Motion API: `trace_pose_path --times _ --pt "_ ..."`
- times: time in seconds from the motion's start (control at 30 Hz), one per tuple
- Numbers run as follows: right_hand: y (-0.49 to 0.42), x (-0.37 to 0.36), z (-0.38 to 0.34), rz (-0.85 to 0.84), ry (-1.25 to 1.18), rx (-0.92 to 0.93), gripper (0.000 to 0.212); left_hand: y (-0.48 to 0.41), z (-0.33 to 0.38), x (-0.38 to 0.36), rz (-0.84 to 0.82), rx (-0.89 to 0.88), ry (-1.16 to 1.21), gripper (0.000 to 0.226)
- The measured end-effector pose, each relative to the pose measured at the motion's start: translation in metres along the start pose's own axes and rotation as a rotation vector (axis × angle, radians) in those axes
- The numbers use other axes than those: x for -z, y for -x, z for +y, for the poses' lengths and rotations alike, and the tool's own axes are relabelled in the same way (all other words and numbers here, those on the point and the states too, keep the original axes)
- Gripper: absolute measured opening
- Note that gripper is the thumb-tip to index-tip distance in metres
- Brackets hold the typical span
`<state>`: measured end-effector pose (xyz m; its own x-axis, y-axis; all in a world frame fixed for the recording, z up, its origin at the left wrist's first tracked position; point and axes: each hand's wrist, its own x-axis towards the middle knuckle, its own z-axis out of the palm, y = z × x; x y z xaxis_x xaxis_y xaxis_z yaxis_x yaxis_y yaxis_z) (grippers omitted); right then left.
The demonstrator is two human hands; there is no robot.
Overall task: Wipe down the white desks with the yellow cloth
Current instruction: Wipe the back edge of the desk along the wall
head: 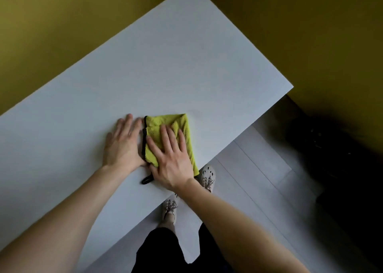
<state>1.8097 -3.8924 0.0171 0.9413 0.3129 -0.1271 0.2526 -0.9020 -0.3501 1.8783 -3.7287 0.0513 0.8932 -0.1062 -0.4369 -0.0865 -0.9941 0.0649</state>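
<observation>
Mustard-olive walls [62, 24] enclose the scene on the upper left and upper right, and a pale plank floor [259, 179] shows at lower right.

Head view. A white desk [165, 65] runs diagonally across the frame, one corner towards the top and another at the right. Its surface bears only the cloth and the two hands. The yellow cloth [165, 120] lies folded into a rough rectangle on the desk, close to the near edge, and its lower right corner reaches that edge. A black trim [144, 140] runs down the cloth's left side, and a small black loop [146, 180] lies on the desk by the cloth's near left corner.

The right hand [172, 158] rests palm down on the cloth. Its fingers are straight and slightly spread, pressing the fabric flat and curled around nothing. The left hand [122, 146] lies palm down on the bare desk just left of the cloth, fingers extended and holding nothing. Its inner edge sits against the black trim, though contact cannot be confirmed. Both forearms are bare and enter from the bottom of the frame.

Below the desk edge appear two pale perforated shoes [207, 175] on the floor, with a black garment [161, 250] above them at the frame's bottom. A dark object [342, 158] stands in shadow at the right, its form too dim to identify.
</observation>
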Motion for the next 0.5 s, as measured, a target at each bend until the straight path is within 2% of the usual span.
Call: trace_pose_path --times 0.07,0.13,0.23,0.3,0.4,0.43,0.5 --pt "-0.005 0.011 0.04 -0.011 0.033 0.133 0.084 -0.002 0.001 0.0 -0.048 0.046 -0.016 0.171" --pt "-0.009 0.029 0.103 0.014 0.069 0.195 0.086 0.0 0.008 0.01 -0.102 0.069 -0.053 0.174" --pt "-0.022 0.066 0.198 0.11 0.116 0.036 0.083 0.004 0.006 0.013 -0.099 0.059 -0.052 0.168" --pt "-0.034 0.082 0.226 0.116 0.184 -0.088 0.078 0.01 0.002 0.013 -0.071 0.042 -0.021 0.162" --pt "-0.044 0.075 0.188 0.13 0.171 -0.188 0.075 0.022 -0.007 0.012 -0.071 0.1 0.012 0.162" --pt "-0.043 0.065 0.16 0.115 0.145 -0.135 0.073 0.027 -0.011 0.014 -0.071 0.152 0.009 0.166" --pt "-0.036 0.04 0.092 0.027 0.106 0.121 0.067 0.037 -0.021 0.019 -0.088 0.298 0.006 0.173"
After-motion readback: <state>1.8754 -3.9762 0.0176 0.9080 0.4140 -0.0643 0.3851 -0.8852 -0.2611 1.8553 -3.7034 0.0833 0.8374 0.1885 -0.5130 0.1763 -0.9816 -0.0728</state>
